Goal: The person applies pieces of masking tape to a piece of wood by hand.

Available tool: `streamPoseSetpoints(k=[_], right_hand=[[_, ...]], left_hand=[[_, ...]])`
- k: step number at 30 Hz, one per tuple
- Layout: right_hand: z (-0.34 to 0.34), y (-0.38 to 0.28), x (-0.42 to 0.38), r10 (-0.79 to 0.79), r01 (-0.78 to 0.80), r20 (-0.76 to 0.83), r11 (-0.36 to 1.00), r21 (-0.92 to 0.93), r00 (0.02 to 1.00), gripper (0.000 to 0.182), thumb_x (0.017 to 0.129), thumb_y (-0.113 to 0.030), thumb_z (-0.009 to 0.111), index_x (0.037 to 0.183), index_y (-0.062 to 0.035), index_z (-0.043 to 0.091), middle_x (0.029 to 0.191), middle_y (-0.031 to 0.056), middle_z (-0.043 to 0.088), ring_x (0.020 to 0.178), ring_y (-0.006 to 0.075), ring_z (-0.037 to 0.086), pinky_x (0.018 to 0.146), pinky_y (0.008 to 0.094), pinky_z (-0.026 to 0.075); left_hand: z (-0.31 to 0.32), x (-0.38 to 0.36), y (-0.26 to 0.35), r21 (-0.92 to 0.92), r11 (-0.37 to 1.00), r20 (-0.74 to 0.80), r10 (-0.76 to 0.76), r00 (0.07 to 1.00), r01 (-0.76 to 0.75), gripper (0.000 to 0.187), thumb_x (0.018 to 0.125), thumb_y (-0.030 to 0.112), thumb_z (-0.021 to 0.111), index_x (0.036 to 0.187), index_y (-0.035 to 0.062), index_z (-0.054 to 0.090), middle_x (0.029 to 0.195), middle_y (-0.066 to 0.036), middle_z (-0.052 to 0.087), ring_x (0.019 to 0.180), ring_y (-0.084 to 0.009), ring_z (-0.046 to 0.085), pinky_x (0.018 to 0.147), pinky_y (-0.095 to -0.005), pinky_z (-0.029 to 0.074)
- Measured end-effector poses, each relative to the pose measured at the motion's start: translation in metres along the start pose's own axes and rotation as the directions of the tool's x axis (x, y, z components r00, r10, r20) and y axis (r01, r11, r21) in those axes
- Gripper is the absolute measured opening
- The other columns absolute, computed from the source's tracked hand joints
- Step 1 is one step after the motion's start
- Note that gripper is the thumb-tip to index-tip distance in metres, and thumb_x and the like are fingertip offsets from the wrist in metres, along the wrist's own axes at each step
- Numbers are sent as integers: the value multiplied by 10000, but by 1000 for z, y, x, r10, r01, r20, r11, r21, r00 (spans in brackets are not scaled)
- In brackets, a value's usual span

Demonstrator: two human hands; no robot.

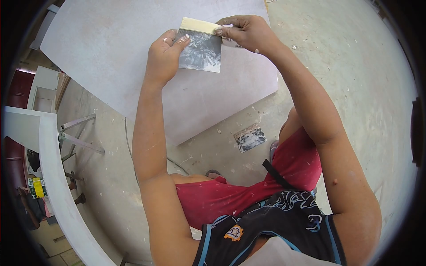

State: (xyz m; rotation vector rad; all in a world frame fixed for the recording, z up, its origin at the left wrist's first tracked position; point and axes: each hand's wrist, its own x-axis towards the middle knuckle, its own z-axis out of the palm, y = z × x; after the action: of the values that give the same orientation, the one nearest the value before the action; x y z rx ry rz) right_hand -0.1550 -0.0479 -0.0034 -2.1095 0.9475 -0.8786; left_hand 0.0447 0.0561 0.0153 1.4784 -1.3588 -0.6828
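Note:
A dark square sheet (202, 53) with whitish smears is held up over a large pale panel (213, 97). Along its far edge runs a cream-coloured strip (199, 25). My left hand (166, 55) is closed on the sheet's left side, the thumb lying on its smeared face. At the strip's right end, the thumb and fingers of my right hand (248, 33) pinch the corner. White specks mark the fingers of both hands. Printed letters, partly hidden, show on the panel beneath my right hand.
On the concrete floor (346, 88) lies a second smeared sheet (250, 138), near my feet. A curved white edge (57, 173) and a metal trestle leg (80, 133) stand at the left. A dark cable crosses the floor beside my left forearm.

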Motion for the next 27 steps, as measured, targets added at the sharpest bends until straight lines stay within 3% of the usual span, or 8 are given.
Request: streamPoseSetpoints(k=[1, 4, 7, 13, 15, 19, 21, 27], right_hand=[[-2, 1, 1, 0, 0, -2, 1000, 1, 1000, 351, 827, -402, 700, 980, -89, 744, 746, 81, 700, 622, 165, 626, 588, 300, 503], [-6, 7, 2, 12, -32, 115, 984, 173, 993, 300, 823, -328, 722, 982, -74, 739, 772, 84, 691, 637, 166, 610, 592, 309, 496], [-5, 5, -4, -5, -21, 146, 985, 171, 989, 278, 806, -271, 741, 975, -50, 734, 833, 103, 684, 674, 175, 606, 608, 310, 487], [-2, -3, -7, -105, 89, 85, 981, 169, 991, 242, 789, -217, 747, 904, -5, 726, 983, 119, 663, 793, 194, 610, 715, 309, 485], [0, -3, -8, -217, 212, 40, 971, 108, 975, 172, 792, -154, 757, 856, 4, 734, 964, 47, 615, 749, 113, 583, 655, 254, 491], [4, -13, -13, -203, 199, 54, 978, 66, 978, 148, 784, -133, 756, 840, 2, 735, 1007, 44, 608, 765, 113, 589, 681, 252, 497], [6, -13, -13, -219, 207, 83, 969, 134, 972, 198, 763, -177, 744, 841, 4, 727, 1066, 107, 630, 834, 203, 617, 750, 315, 491], [8, -18, -20, -250, 225, 93, 950, 218, 964, 217, 829, -188, 729, 921, 8, 721, 930, 64, 640, 727, 114, 600, 646, 259, 507]], left_hand=[[1, -1, -1, -148, 989, 29, 30, 999, -25, 252, 925, 155, 564, 1065, -48, 619, 900, -66, 674, 793, -94, 593, 722, -250, 466], [3, -3, -4, -199, 980, 114, -7, 993, 30, 258, 935, 144, 570, 1098, -53, 603, 921, -56, 669, 808, -79, 587, 731, -226, 466], [4, -7, 3, -53, 999, 149, -2, 989, 10, 257, 930, 166, 599, 1083, -39, 621, 919, -51, 672, 809, -71, 589, 713, -209, 472], [5, 3, 0, -197, 979, 20, 59, 998, -54, 211, 914, 173, 634, 1011, -12, 661, 858, -46, 678, 752, -66, 600, 639, -209, 488], [4, 3, 0, -152, 987, 38, 53, 998, -47, 205, 906, 169, 643, 1002, -11, 664, 835, -44, 677, 734, -65, 600, 630, -211, 490], [1, 3, 0, -131, 991, 86, -15, 996, 26, 193, 898, 161, 659, 978, -14, 641, 857, -47, 656, 750, -74, 595, 661, -206, 483], [3, 0, 2, -108, 993, 107, -33, 994, 45, 172, 887, 142, 668, 958, -12, 640, 851, -44, 654, 750, -78, 597, 662, -210, 486], [-10, 2, -5, -295, 955, 118, -8, 993, 43, 138, 859, 92, 683, 936, -14, 640, 878, -52, 652, 788, -100, 603, 715, -232, 500]])
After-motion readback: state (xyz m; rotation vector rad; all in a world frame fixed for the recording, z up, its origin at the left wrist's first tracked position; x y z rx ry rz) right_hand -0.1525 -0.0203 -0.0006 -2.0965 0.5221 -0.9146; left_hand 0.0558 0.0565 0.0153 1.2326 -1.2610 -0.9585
